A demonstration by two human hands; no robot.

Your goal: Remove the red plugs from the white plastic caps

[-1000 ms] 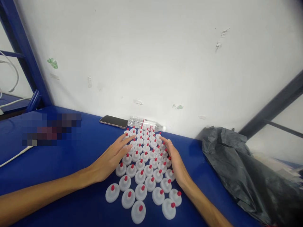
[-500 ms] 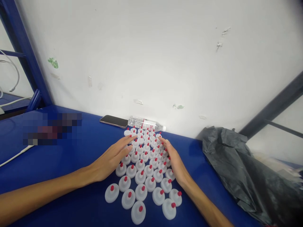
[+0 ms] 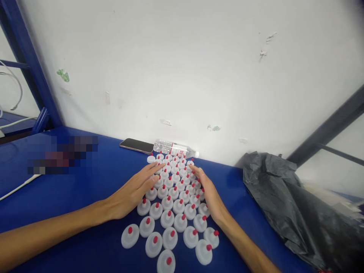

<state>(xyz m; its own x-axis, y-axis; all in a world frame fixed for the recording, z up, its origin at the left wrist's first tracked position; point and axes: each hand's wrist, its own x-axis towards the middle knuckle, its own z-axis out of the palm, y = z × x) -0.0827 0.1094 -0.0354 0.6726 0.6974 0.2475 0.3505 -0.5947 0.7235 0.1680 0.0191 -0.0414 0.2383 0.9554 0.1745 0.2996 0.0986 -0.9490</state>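
Observation:
Many white round caps with red tips (image 3: 179, 206) stand upright in a close-packed cluster on the blue table (image 3: 93, 242). My left hand (image 3: 132, 193) lies along the cluster's left side, fingers stretched out and fingertips over or against the caps there. On the opposite side, my right hand (image 3: 209, 191) rests edge-on with its fingers extended forward, beside the outer caps. Both hands are open and neither grips a cap. The hands partly cover some caps. Nearer to me the caps spread apart, with a lone cap (image 3: 130, 236) at the front left.
Behind the caps a clear plastic bottle (image 3: 176, 148) lies on its side against the wall, and a phone (image 3: 136, 145) lies left of it. A dark plastic bag (image 3: 273, 189) sits at the right. A white cable (image 3: 19, 187) and a blurred-out patch are at the left.
Several caps on the left and near side have slid slightly toward me and to the left. Both hands have stayed almost where they were.

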